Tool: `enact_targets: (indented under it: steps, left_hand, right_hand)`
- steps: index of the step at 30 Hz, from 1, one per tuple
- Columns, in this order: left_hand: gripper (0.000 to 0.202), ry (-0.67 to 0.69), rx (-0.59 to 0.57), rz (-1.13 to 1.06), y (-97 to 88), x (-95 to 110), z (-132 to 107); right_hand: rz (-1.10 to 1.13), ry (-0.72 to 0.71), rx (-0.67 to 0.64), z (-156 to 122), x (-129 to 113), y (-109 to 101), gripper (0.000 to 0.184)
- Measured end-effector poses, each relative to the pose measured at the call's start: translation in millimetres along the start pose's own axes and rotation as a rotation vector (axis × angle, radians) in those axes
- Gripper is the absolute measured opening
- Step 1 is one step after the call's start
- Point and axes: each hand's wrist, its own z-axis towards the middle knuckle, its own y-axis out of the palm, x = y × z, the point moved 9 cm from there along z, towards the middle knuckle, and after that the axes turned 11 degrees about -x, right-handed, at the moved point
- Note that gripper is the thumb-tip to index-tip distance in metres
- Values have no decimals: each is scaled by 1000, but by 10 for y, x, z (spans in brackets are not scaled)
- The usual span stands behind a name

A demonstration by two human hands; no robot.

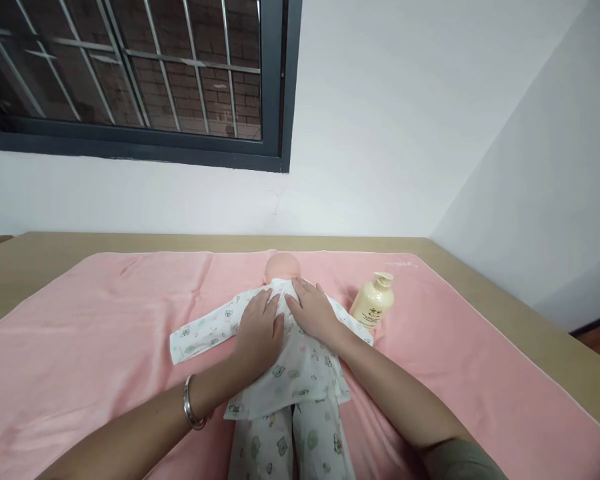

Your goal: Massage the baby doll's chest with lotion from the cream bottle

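Note:
A baby doll [283,267] lies on a pink blanket [145,293], its bald head toward the wall. It wears a white printed top [300,370] with long sleeves spread to both sides, and matching trousers [265,447]. My left hand [260,333] rests flat on the left side of the doll's upper body, fingers stretched toward its head. On the right side of the chest lies my right hand [314,310], also flat with fingers extended. A silver bangle [190,403] circles my left wrist. Neither hand grips anything. The doll's face and hands are not visible.
Beside the doll's right-hand sleeve stands a pale yellow pump bottle [374,300], slightly tilted in view. The blanket covers most of a wooden table [460,273], which meets a white wall [380,133]. A dark-framed barred window [180,150] is at the upper left.

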Motion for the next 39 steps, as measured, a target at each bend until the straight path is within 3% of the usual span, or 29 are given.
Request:
enact_targets:
  steps: [7,13,20,27,34,39]
  left_hand:
    - [39,-37,-77,-44,-4,-183,196]
    - [38,22,10,53,-36,16,36]
    - [41,12,-66,-29,37,-177,210]
    - [45,-7,32,-15,43,-58,3]
    - [46,-47,12,-78,69,-132,9]
    - [44,-35,39,-104,-7,-40,-84]
  right_hand:
    - [-130,-23,56,-226,-230,16,50]
    - [-63,79,-11,0,40,21,55]
    - [-178,-8,41,-205,-231,34,49]
    - [-66,9,-22,30,5,80,59]
    - [-80,-4,9,-2,-13,74,58]
    - [-55,37,30,9,55,-11,51]
